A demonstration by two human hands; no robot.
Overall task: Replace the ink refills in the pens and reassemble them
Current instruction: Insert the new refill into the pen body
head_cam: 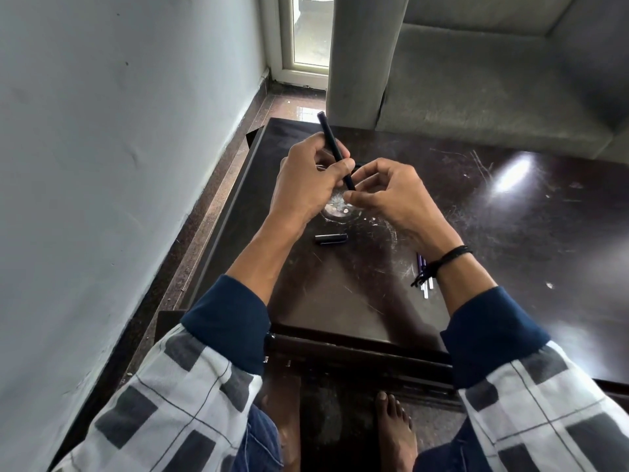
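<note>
left hand (306, 185): grip clamped round the black pen barrel (335, 149), thumb and fingers curled on its lower half. barrel held above the bench (510, 233), tilted, far end pointing away and up, near end down toward the right hand (388, 195).

right hand: fingers curled, thumb and fingertip pinched together at the barrel's near end. whether a tip piece or a refill sits between them is hidden.

both forearms raised off the bench, wrists bent inward so the hands meet over its middle. black cord on the right wrist.

cap (332, 239) lies flat on the bench below the hands. spare refills (425, 277) lie by the right wrist, partly covered.

step in hand, as judged: working the near end, opening it or feeding a refill. do it well: left hand keeps the barrel steady; right hand turns or pushes along the barrel's axis, not sideways, since a thin refill would likely bend.
</note>
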